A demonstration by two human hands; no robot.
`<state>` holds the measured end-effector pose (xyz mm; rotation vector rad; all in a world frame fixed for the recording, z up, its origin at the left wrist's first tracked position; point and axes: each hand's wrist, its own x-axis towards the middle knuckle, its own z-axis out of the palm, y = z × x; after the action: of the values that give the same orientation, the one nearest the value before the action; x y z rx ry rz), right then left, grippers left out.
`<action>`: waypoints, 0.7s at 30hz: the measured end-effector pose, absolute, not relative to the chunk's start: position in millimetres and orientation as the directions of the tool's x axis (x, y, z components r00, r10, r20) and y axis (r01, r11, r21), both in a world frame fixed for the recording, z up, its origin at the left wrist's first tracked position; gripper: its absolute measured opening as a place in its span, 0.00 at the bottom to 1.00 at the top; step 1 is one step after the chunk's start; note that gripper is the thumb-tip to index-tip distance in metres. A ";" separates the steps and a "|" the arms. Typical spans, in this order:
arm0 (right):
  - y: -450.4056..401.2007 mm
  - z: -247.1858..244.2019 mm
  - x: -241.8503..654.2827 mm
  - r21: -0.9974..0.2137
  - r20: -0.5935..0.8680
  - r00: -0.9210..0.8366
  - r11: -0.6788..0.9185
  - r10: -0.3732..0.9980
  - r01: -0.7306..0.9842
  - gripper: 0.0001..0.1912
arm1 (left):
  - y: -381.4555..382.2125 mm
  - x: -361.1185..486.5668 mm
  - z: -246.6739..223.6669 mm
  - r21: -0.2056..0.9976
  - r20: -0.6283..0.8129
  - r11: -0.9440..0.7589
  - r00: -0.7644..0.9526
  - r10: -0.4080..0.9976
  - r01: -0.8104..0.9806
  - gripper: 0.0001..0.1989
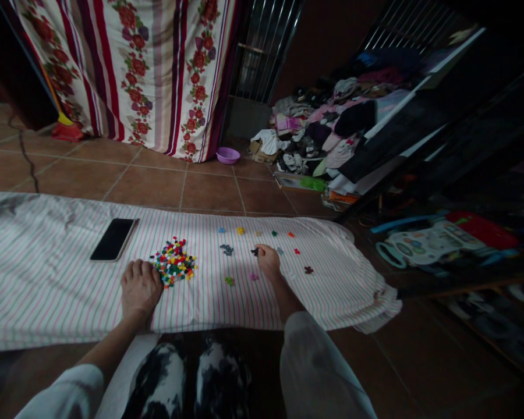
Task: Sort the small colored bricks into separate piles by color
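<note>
My left hand [140,286] lies palm down on the striped cloth, its fingers loosely bent. It touches the left edge of a pile of small mixed-colour pieces [175,265]. My right hand [269,261] is closed in a pinch over the small black pieces [255,252]; its fingertips partly hide them. Around it sit little groups sorted by colour: grey [227,249], yellow [240,230], blue [221,230], dark green [275,233], orange [290,234], red [297,251], brown [308,270], pink [254,276] and lime green [229,280].
A phone [112,240] lies left of the pile on the striped cloth [61,279]. Beyond are a floral curtain [157,75], a purple basin [227,155] and a heap of clothes [327,122]. A toy-like panel [428,241] stands at right.
</note>
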<state>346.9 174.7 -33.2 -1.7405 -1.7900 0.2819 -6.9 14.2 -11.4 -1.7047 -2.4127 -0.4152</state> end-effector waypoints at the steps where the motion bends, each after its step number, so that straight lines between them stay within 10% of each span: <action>1: 174.5 -33.4 348.0 -0.564 0.268 0.067 0.100 0.961 0.820 0.20 | 14.0 -6.9 -11.2 0.128 0.285 0.313 -0.337 0.897 0.941 0.17; 16: 94.7 -16.2 310.1 -0.605 0.569 0.070 0.359 0.819 0.711 0.20 | 15.3 -19.1 -23.5 0.373 0.424 0.186 -0.345 0.837 0.909 0.19; 21: 32.0 -15.9 302.8 -0.585 0.594 -0.010 0.441 0.804 0.681 0.16 | 12.1 -20.8 -9.3 0.598 0.254 0.317 -0.549 0.796 0.736 0.16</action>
<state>302.8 32.0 -15.9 -1.2866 -1.7352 0.1618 -20.8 12.1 -9.3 -1.5284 -2.6190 -1.1097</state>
